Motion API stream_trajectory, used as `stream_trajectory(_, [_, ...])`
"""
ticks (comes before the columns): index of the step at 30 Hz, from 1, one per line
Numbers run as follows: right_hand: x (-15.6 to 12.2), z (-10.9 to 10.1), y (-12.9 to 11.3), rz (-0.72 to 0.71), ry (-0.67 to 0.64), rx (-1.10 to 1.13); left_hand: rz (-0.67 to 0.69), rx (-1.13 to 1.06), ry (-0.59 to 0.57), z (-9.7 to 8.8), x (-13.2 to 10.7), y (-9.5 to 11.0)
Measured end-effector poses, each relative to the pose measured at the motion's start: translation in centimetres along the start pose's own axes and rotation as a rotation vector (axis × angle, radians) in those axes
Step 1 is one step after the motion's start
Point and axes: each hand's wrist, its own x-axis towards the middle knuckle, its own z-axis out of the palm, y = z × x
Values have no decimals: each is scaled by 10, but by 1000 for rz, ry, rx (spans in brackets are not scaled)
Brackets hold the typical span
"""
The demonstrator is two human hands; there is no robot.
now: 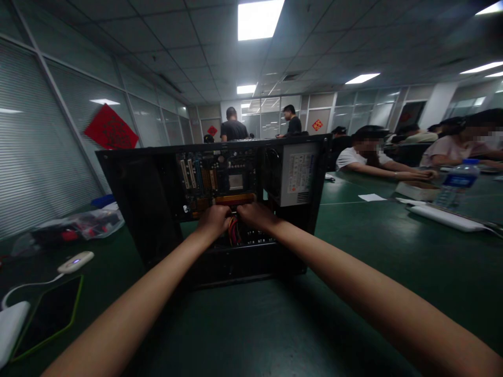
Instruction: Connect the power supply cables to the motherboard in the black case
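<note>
The motherboard (222, 178) stands in the case (245, 262) on the bench (231, 324); your left hand (214, 220) and right hand (257, 215) are at its lower edge, grip closure indeterminable. Likely stiff yet fragile: hold edges only.

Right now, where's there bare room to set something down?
Bare tabletop shows between left arm and right arm, in front of the computer case, and right of the case, between right arm and paper. It's crowded left by the phone and plastic bag, far right by bottle and box, and inside the case around the left hand and right hand.
</note>
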Motion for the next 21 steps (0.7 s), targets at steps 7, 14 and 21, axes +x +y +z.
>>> stream_trajectory(7, [-2,-5,-5,14,-11,30,-16,-14,19,1,-1,1])
stream_trajectory(14, [-2,-5,-5,-13,-20,-3,-16,-29,19,3,1,2])
stream_trajectory(21, [1,0,-5,4,-24,16,-15,-32,19,4,2,1])
